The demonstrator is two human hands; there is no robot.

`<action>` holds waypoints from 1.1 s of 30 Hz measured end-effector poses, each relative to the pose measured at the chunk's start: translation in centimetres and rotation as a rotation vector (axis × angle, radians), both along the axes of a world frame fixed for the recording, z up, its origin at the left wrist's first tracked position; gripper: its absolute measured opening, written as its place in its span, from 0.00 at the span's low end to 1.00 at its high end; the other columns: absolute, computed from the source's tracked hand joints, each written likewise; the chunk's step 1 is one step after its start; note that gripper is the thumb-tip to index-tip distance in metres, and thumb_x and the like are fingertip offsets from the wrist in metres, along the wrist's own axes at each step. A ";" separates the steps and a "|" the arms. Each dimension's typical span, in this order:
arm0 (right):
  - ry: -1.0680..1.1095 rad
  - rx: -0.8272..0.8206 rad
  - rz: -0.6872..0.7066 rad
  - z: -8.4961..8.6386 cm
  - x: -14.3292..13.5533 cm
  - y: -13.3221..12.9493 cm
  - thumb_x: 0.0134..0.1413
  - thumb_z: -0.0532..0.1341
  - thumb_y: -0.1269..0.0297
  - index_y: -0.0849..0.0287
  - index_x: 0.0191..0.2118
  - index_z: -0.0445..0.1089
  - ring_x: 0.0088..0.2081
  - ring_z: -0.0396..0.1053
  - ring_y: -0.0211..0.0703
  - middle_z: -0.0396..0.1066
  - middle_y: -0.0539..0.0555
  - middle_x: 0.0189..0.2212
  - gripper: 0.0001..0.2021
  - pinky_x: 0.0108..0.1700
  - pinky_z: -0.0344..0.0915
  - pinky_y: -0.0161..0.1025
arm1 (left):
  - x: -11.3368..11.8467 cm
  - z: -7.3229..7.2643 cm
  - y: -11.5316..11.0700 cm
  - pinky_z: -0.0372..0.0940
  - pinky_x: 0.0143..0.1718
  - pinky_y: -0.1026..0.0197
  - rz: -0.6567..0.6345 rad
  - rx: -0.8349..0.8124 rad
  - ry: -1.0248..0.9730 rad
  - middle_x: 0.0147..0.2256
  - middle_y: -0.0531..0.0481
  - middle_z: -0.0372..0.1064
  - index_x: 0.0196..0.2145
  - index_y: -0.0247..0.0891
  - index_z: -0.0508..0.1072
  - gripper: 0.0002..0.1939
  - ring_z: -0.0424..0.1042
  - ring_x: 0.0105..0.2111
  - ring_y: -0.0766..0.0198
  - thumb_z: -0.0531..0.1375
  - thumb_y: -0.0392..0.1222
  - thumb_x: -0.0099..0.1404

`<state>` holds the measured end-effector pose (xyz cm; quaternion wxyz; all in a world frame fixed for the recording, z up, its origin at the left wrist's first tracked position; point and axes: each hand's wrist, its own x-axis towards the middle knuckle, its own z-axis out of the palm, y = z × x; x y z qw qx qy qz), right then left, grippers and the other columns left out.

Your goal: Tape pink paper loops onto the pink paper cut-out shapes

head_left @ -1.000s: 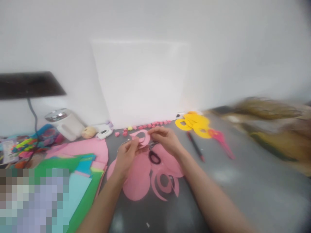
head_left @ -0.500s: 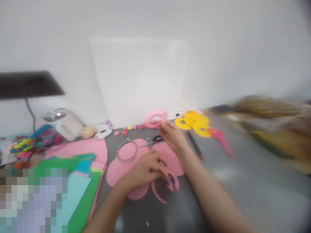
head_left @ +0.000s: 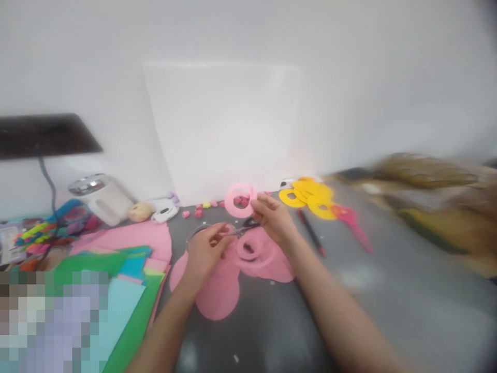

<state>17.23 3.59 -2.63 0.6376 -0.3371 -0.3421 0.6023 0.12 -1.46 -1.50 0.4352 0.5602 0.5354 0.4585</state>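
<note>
My right hand (head_left: 274, 215) pinches a pink paper ring (head_left: 232, 207) upright near the wall. My left hand (head_left: 207, 251) has its fingertips closed on a curled pink paper strip (head_left: 267, 263), which loops to the right. Below both hands lies a large pink paper flower shape (head_left: 218, 300) with rounded petals. Scissors with black handles (head_left: 251, 223) lie on it, partly hidden by the hands. A metal ring (head_left: 189, 239) is mostly covered by my left hand.
Yellow paper rings (head_left: 310, 194), a dark pen (head_left: 311, 233) and pink-handled scissors (head_left: 355, 225) lie to the right. Coloured sheets (head_left: 130, 311) are stacked at left, near a white device (head_left: 111, 199). Small pink pieces (head_left: 199, 211) line the wall.
My left hand has moved up and left, carrying the curled strip off the dark table onto the flower shape. The ring in my right hand has turned to face me and shifted slightly left.
</note>
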 end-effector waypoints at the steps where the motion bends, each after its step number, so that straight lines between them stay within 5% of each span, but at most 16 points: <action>1: -0.027 0.017 0.018 0.0 0.0 -0.1 0.35 0.70 0.65 0.58 0.28 0.72 0.27 0.67 0.32 0.70 0.47 0.26 0.10 0.29 0.65 0.30 | 0.0 -0.1 0.1 0.61 0.20 0.65 0.050 0.023 -0.024 0.28 0.48 0.74 0.36 0.38 0.78 0.14 0.64 0.18 0.68 0.64 0.46 0.52; 5: -0.191 0.104 0.182 0.4 -0.5 -1.0 0.40 0.68 0.63 0.59 0.35 0.73 0.29 0.69 0.34 0.72 0.49 0.30 0.12 0.31 0.67 0.32 | -0.1 0.2 0.4 0.66 0.31 0.62 0.016 0.041 -0.256 0.34 0.45 0.74 0.40 0.35 0.76 0.20 0.71 0.27 0.64 0.59 0.52 0.57; 9: -0.331 0.121 0.346 0.8 -1.1 -2.1 0.44 0.66 0.59 0.60 0.37 0.72 0.31 0.71 0.38 0.73 0.52 0.31 0.13 0.35 0.70 0.38 | -0.2 0.4 0.2 0.65 0.29 0.63 0.024 -0.045 -0.249 0.28 0.48 0.74 0.36 0.34 0.76 0.17 0.70 0.25 0.64 0.66 0.46 0.50; 14: -0.401 0.103 0.279 0.6 -1.1 -2.2 0.46 0.65 0.56 0.61 0.32 0.73 0.30 0.71 0.38 0.72 0.52 0.28 0.12 0.34 0.70 0.37 | -0.4 0.1 0.0 0.63 0.23 0.65 0.065 -0.021 -0.121 0.21 0.52 0.70 0.32 0.34 0.76 0.13 0.67 0.20 0.67 0.66 0.44 0.49; 17: -0.389 0.091 0.258 0.4 -1.1 -2.0 0.45 0.65 0.57 0.62 0.33 0.73 0.29 0.70 0.38 0.73 0.53 0.27 0.13 0.34 0.69 0.37 | -0.3 0.3 -0.1 0.67 0.28 0.62 0.050 0.028 -0.113 0.29 0.47 0.74 0.40 0.34 0.74 0.19 0.72 0.28 0.61 0.65 0.46 0.52; 19: -0.380 0.095 0.265 0.4 -1.2 -2.0 0.46 0.65 0.58 0.61 0.35 0.72 0.30 0.70 0.38 0.73 0.53 0.28 0.13 0.33 0.69 0.36 | -0.2 0.4 0.0 0.68 0.37 0.57 0.083 0.157 -0.057 0.42 0.43 0.72 0.50 0.37 0.67 0.30 0.72 0.40 0.55 0.66 0.47 0.50; 22: -0.377 0.085 0.247 0.5 -1.3 -2.2 0.45 0.65 0.59 0.60 0.39 0.71 0.28 0.69 0.37 0.73 0.52 0.28 0.15 0.31 0.68 0.35 | -0.3 0.0 0.2 0.60 0.52 0.46 0.111 0.499 0.241 0.57 0.39 0.59 0.56 0.42 0.60 0.44 0.60 0.55 0.47 0.70 0.47 0.43; 25: -0.370 0.065 0.256 0.6 -1.3 -2.3 0.45 0.66 0.60 0.58 0.44 0.68 0.26 0.69 0.35 0.73 0.50 0.26 0.18 0.29 0.67 0.35 | -0.4 -0.9 0.4 0.45 0.59 0.40 -0.005 0.854 0.536 0.56 0.41 0.61 0.49 0.43 0.69 0.27 0.55 0.59 0.47 0.67 0.44 0.51; 27: -0.342 0.067 0.281 0.6 -1.3 -2.3 0.45 0.65 0.60 0.57 0.45 0.68 0.26 0.69 0.35 0.72 0.50 0.26 0.18 0.30 0.67 0.34 | -0.4 -1.4 0.3 0.46 0.59 0.41 -0.086 0.946 0.562 0.51 0.44 0.68 0.49 0.43 0.70 0.18 0.60 0.56 0.52 0.60 0.37 0.60; 29: -0.291 0.067 0.298 0.5 -1.3 -2.1 0.48 0.64 0.57 0.57 0.43 0.69 0.26 0.69 0.35 0.72 0.50 0.25 0.16 0.30 0.68 0.35 | -0.2 -1.4 -0.1 0.56 0.56 0.47 -0.074 0.897 0.458 0.47 0.47 0.73 0.47 0.43 0.72 0.15 0.68 0.51 0.56 0.55 0.35 0.63; 33: -0.276 0.092 0.251 0.4 -1.3 -1.8 0.51 0.60 0.53 0.59 0.36 0.73 0.27 0.69 0.35 0.72 0.53 0.30 0.14 0.31 0.69 0.35 | 0.1 -0.3 -0.7 0.68 0.42 0.58 0.174 0.408 0.132 0.36 0.49 0.77 0.39 0.42 0.77 0.11 0.75 0.37 0.57 0.56 0.44 0.63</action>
